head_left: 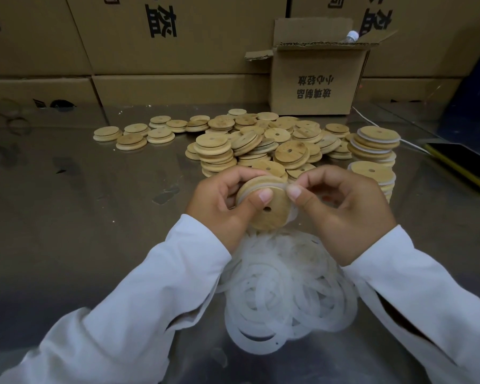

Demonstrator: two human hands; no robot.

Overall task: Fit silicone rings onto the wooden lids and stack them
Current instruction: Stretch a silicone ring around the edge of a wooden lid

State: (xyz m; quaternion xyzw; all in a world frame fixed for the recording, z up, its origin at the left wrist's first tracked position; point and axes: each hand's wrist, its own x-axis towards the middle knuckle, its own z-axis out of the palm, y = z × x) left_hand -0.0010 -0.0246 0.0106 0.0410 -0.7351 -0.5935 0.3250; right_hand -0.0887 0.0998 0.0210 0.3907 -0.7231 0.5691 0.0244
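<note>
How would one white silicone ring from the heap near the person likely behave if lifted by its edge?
Probably floppy: the heap lies bent and overlapped, and the ring the right hand pinches curves round the lid. Likely light, looking thin and translucent. It may drag neighbours, since they lie tangled.

an open carton (316, 79) holding a bottle (352, 36) stands before stacked boxes (164, 51), a yellow-edged phone (463, 162) nearby.

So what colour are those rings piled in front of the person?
The rings are translucent milky white, seen best in the head view.
</note>
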